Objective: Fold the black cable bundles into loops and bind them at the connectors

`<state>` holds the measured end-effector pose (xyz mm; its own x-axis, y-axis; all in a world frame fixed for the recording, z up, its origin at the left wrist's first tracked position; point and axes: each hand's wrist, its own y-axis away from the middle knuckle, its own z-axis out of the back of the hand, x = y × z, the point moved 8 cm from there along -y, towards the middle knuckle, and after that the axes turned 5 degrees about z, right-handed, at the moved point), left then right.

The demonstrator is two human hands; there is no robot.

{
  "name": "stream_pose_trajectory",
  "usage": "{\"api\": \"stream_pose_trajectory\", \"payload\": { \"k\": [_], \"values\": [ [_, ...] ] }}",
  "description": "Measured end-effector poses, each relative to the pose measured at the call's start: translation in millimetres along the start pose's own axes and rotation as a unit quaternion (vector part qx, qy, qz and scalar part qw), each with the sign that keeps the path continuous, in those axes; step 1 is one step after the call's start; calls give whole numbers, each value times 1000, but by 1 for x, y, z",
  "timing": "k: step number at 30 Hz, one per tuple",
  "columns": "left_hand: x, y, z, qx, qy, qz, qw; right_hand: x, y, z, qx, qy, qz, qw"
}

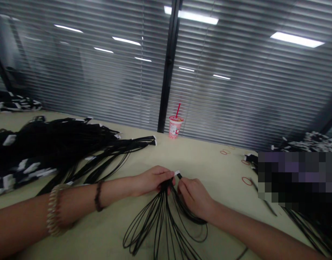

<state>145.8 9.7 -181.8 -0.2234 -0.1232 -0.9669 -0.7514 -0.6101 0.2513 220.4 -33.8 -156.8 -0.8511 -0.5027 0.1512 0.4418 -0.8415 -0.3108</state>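
My left hand (pixel 151 179) is closed around the gathered top of a bundle of thin black cord loops (pixel 160 220) that fan out toward me on the pale green table (pixel 198 159). My right hand (pixel 194 196) is closed too, pinching a black cord end with a small white tag (pixel 178 173) right beside the left hand's fingertips. The two hands almost touch. Bracelets sit on my left wrist.
A big heap of black cords with white tags (pixel 47 151) covers the table's left side. A pink cup with a red straw (pixel 175 126) stands at the far edge by the blinds. Red rubber bands (pixel 246 180) lie to the right, near more cords (pixel 309 142).
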Motion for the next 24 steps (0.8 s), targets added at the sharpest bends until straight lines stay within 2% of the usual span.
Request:
{"api": "stream_pose_trajectory", "payload": {
  "k": [5, 8, 14, 17, 22, 24],
  "values": [
    [-4, 3, -2, -7, -54, -1, 999, 3, 0, 3, -12, 12, -1, 1000],
    [-3, 4, -4, -4, -47, 6, 999, 4, -1, 4, -27, 7, 2, 1000],
    [0, 2, 2, -19, 40, 14, 999, 0, 0, 4, -42, -16, 1, 999],
    [-1, 2, 6, -18, 115, 19, 993, -13, 4, 9, -47, 30, -12, 998],
    [-2, 3, 6, 9, 177, 34, 984, -37, 3, 19, -35, 132, 74, 988],
    [-3, 3, 6, 6, 189, 32, 981, -44, 4, 30, -72, 120, 74, 987]
  ]
}}
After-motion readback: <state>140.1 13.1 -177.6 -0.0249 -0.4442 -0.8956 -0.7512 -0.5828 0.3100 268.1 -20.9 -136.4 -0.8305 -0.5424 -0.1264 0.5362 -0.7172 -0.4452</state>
